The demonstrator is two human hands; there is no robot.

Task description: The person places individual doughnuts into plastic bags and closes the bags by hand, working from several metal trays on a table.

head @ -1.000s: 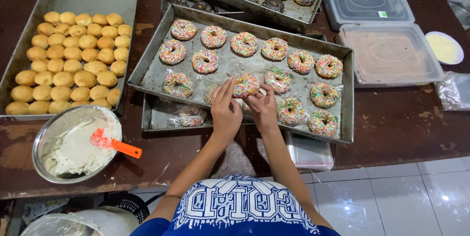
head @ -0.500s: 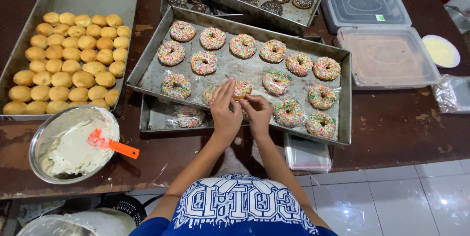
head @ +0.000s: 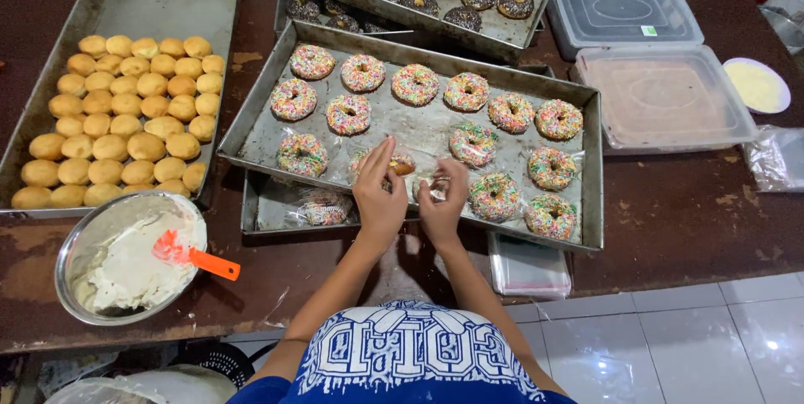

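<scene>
We are gripping a wrapped donut (head: 400, 164) with both hands, left hand (head: 378, 195) and right hand (head: 441, 203), fingers pinching the wrapper (keeping sprinkles unsquashed) near the tray's (head: 251, 132) front edge.

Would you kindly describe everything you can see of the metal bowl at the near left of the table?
The metal bowl is round, shallow and shiny, like steel. It stands upright near the front edge of the dark wooden table, just in front of the tray of plain buns. White cream fills most of it. An orange-handled spatula lies in the cream, its handle sticking out over the right rim. Neither hand touches it.
</scene>
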